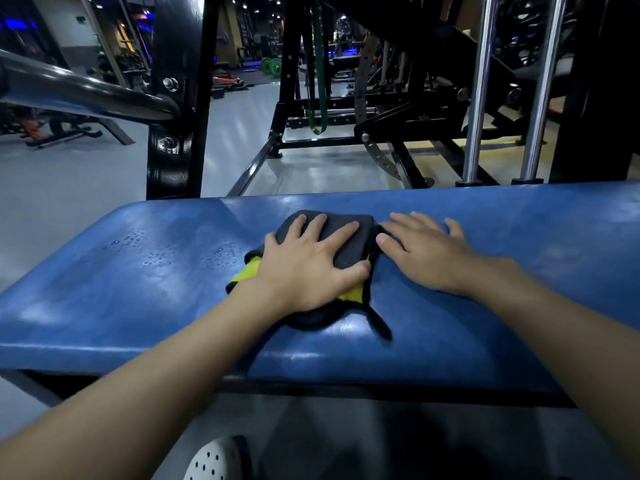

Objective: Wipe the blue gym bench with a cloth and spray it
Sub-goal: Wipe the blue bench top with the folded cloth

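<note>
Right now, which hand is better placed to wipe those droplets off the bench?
Left. The left hand lies flat on the cloth, and the droplets sit on its side of the bench. The right hand rests on bare bench, farther away.

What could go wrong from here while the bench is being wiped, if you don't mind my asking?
1. The left hand presses the folded cloth flat, so a short pass may miss the droplets further left on the bench.
2. The cloth's loose black tail by the front edge could bunch or drag.
3. The right hand rests flat on the glossy bench and might slip.
</note>
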### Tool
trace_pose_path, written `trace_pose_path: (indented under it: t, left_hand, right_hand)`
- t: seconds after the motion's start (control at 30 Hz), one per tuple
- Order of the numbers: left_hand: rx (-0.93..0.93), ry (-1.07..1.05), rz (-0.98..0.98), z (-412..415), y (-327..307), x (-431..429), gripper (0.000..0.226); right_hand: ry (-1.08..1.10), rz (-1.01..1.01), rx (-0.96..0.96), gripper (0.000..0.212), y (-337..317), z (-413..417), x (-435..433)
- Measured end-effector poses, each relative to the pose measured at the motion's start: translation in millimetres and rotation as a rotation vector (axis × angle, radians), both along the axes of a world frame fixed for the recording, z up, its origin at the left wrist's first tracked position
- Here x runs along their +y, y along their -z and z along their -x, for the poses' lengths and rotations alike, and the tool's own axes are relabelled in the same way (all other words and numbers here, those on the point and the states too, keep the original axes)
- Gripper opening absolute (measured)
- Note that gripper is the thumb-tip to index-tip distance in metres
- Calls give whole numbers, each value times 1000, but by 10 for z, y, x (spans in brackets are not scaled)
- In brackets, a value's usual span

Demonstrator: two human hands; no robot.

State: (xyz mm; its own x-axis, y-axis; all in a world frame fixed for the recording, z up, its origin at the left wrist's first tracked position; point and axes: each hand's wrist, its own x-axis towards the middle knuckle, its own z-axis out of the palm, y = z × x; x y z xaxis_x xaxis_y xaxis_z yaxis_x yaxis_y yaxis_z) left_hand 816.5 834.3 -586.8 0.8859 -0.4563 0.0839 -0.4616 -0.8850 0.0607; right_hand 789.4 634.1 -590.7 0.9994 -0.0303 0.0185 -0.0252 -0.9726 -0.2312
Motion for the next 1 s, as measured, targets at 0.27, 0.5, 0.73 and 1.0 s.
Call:
trace_pose_path:
  t: [0.27,0.5,0.73,1.0]
  left_hand:
    - [71,-52,-14,-1180,-37,-329,75]
    - [60,-58,-26,-1266,-15,-350,74]
    - [60,-18,-28,-502,0,-52,73]
    - [18,11,-46,467,20,376,91]
  right_hand:
    - [5,50,-19,60,85,-42,-21]
    - [20,26,-47,58,105,-56,-32]
    - [45,-11,-58,56,89,-54,-18]
    - [18,-2,-40,52,6,46,40]
